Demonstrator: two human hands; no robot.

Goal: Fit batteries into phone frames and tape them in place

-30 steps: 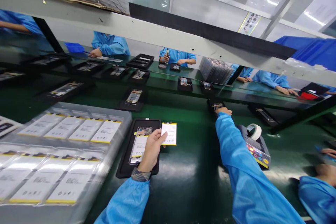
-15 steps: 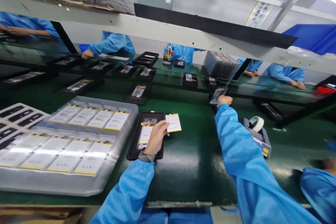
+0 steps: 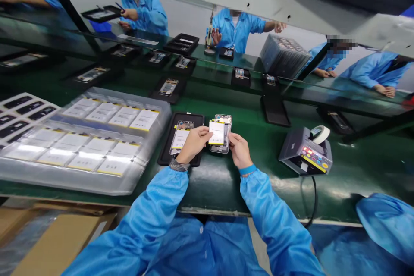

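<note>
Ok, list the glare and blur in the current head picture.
Head view: white glare crosses the front batteries in the clear tray; head view: pale reflections mark the green tabletop; head view: the tray's right edge looks smeared, and print on the held battery is unreadable.

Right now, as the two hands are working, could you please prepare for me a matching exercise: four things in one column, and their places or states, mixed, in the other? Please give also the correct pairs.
Column one
1. Tape roll
2. Left hand
3. Clear tray
4. Right hand

Column two
A. Pinching a white battery with yellow edges
B. At the right edge of a phone frame
C. In the top of the grey machine
D. Bearing two rows of white batteries

Correct pairs: 1-C, 2-A, 3-D, 4-B.
</note>
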